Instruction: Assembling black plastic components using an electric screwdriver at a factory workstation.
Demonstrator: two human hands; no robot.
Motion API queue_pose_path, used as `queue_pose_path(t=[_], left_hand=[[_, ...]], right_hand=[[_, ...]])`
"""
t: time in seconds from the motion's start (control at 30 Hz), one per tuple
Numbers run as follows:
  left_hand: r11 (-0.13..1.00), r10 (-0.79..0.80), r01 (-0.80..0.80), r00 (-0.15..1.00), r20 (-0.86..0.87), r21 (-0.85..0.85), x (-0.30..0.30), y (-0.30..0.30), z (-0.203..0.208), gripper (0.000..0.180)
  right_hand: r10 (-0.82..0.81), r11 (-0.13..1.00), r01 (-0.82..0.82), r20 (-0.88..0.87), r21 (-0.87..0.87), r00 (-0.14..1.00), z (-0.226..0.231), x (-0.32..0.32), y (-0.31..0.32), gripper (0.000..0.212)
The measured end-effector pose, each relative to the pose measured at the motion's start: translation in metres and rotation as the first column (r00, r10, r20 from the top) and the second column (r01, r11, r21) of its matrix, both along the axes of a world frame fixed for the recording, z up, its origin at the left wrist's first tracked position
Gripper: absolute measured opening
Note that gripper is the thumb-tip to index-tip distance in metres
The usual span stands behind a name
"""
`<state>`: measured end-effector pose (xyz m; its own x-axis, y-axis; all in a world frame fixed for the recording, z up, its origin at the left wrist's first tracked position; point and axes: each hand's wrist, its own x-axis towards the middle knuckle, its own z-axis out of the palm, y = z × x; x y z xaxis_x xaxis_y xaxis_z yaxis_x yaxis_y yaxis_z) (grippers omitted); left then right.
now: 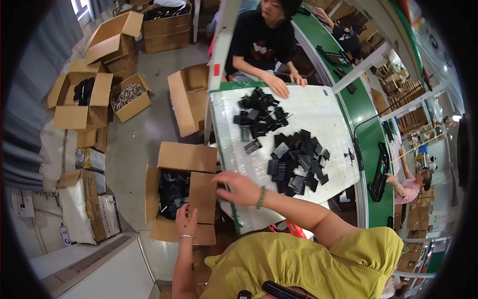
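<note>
An open cardboard box point(172, 232) stands on the left of the table, filled with black plastic parts point(172, 188). My left hand point(186, 223) reaches over its near side, fingers apart beside the parts, with nothing seen in them. Over the table's left edge, next to the box's right flap point(203, 199), is my right hand point(240, 188); its fingers are bent but apart, and whether they touch the flap I cannot tell. Two heaps of black plastic pieces lie on the white tabletop point(323, 112): a far heap point(260, 112) and a nearer heap point(298, 162).
Across the table sits a person in black, whose hands point(284, 87) rest at its far edge. A green conveyor point(368, 144) runs along the right, carrying a long black part point(381, 172). More open boxes point(72, 117) and an empty-looking carton point(184, 104) stand on the floor at left.
</note>
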<state>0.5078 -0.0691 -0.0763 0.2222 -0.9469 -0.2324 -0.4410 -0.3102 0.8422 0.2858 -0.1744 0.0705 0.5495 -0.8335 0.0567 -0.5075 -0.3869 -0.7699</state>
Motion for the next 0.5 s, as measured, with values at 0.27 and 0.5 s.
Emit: queue_pose_path(t=[0.27, 0.5], left_hand=[[0.976, 0.16, -0.15, 0.986, -0.056, 0.161, 0.105, 0.05, -0.172, 0.038], [0.85, 0.343, -0.373, 0.928, 0.148, 0.371, 0.097, 0.02, -0.252, 0.061]], right_hand=[[0.469, 0.819, -0.386, -0.109, 0.424, 0.876, -0.164, 0.208, -0.013, 0.048], [0.218, 0.967, -0.133, -0.443, 0.215, 0.87, -0.393, 0.24, -0.036, 0.049]])
